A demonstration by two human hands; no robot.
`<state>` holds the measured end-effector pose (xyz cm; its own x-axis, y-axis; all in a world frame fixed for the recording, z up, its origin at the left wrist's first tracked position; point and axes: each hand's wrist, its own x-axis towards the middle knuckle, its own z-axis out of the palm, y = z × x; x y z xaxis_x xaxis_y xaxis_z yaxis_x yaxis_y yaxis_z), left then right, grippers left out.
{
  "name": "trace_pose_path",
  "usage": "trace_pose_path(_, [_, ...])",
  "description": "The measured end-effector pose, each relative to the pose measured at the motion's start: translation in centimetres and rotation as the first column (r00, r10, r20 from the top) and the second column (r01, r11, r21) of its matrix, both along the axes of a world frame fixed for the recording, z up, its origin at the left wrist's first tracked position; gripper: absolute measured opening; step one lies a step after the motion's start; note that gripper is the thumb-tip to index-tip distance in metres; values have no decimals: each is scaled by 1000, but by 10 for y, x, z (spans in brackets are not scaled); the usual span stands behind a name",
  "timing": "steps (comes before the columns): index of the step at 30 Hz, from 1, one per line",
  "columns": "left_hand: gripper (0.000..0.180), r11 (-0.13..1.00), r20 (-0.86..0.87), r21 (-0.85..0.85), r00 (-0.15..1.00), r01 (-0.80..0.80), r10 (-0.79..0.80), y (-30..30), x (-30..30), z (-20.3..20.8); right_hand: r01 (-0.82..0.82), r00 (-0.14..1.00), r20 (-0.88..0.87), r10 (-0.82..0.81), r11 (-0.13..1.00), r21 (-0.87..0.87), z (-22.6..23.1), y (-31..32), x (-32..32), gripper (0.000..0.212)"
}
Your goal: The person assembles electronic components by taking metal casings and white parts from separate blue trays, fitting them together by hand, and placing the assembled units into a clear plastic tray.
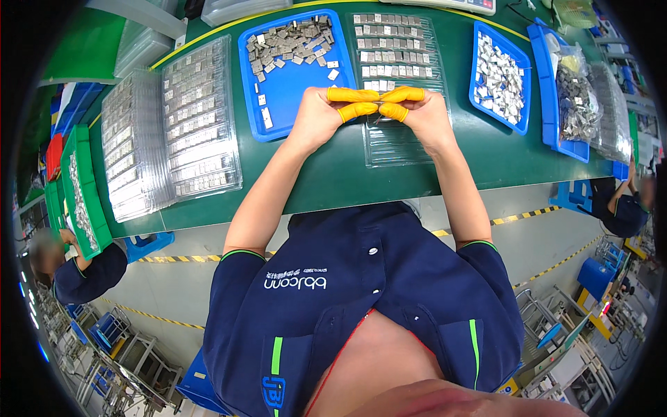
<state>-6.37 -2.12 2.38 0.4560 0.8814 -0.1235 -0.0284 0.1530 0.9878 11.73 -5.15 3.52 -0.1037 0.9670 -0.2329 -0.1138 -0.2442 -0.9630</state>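
Yellow finger covers sit on the thumbs and forefingers of my left hand (319,115) and my right hand (427,117). Both hands pinch a small metal part (379,104) between their fingertips, which hide most of it. Under the hands lies a clear plastic tray (399,149), its far rows filled with small silvery metal parts. To the left, a blue tray (295,97) holds a loose heap of similar metal pieces, with a few lying apart. On the right, another blue tray (479,104) is filled with small white-and-silver pieces.
Stacked clear trays (201,125) of metal parts fill the left of the green table (319,181). A blue bin (573,149) with bagged parts stands far right. A green bin (94,219) is at the left edge. Other people sit at both sides.
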Motion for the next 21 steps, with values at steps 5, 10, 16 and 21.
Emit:
trace_pose_path(5, [23, 965, 37, 80, 968, -251, 249, 14, -4, -2, 80, 680, 601, -420, 857, 509, -7, 10, 25, 16])
trace_pose_path(10, [20, 857, -209, 265, 841, -442, 498, 30, -32, -21, -252, 247, 739, -627, 695, 673, -26, 10, 28, 16])
trace_pose_path(16, [20, 844, -519, 431, 676, -321, 522, 26, -29, -15, -278, 218, 776, -591, 725, 630, -22, 9, 23, 14])
trace_pose_path(21, [21, 838, -589, 501, 625, -214, 512, 26, -24, -13, -317, 272, 794, -545, 728, 608, -34, 11, 31, 14])
